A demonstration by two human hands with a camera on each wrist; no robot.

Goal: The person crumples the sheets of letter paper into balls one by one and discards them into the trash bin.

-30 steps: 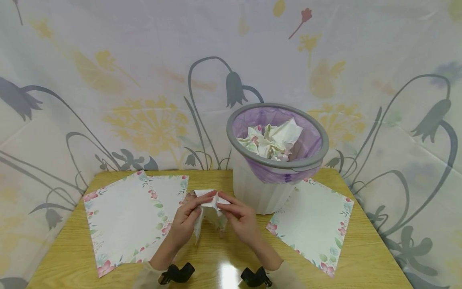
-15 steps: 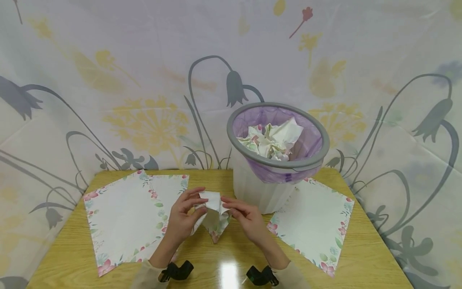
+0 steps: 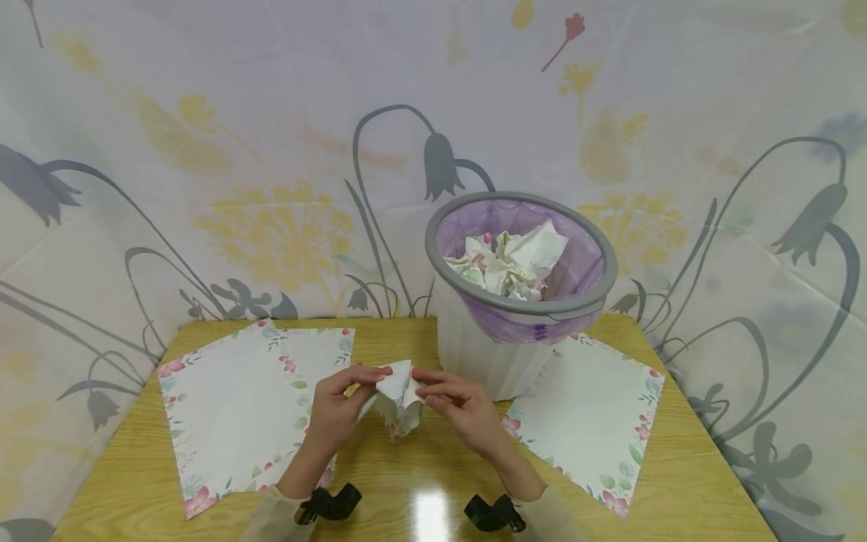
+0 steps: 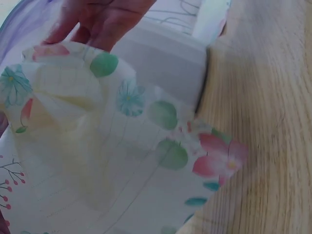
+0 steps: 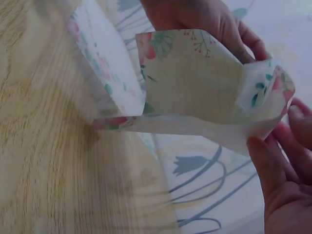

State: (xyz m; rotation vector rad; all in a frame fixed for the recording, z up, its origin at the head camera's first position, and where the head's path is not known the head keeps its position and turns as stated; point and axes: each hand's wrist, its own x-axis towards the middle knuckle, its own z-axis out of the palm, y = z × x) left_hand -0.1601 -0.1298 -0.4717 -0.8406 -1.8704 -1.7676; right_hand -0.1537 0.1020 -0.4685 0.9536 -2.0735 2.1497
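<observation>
Between both hands, above the middle of the table, is a partly crumpled sheet of flower-bordered paper (image 3: 396, 397). My left hand (image 3: 337, 406) pinches its left side between thumb and fingers. On the opposite side my right hand (image 3: 467, 410) pinches the paper's other edge. The left wrist view has the paper (image 4: 97, 146) close up, creased and bent, with a pink flower at one corner. From the right wrist, the same paper (image 5: 195, 87) shows folded over, its upper part bunched at the fingertips.
A white bin (image 3: 474, 354) with a grey rim and purple liner stands behind the right hand, with crumpled paper (image 3: 515, 260) inside. Two overlapping flower-bordered sheets (image 3: 230, 414) lie at left, and another sheet (image 3: 589, 421) at right. A patterned cloth (image 3: 271, 113) hangs behind the table.
The paper between the hands has been turned and bunched smaller. My left hand has shifted slightly left and the right hand slightly right; both still grip the paper.
</observation>
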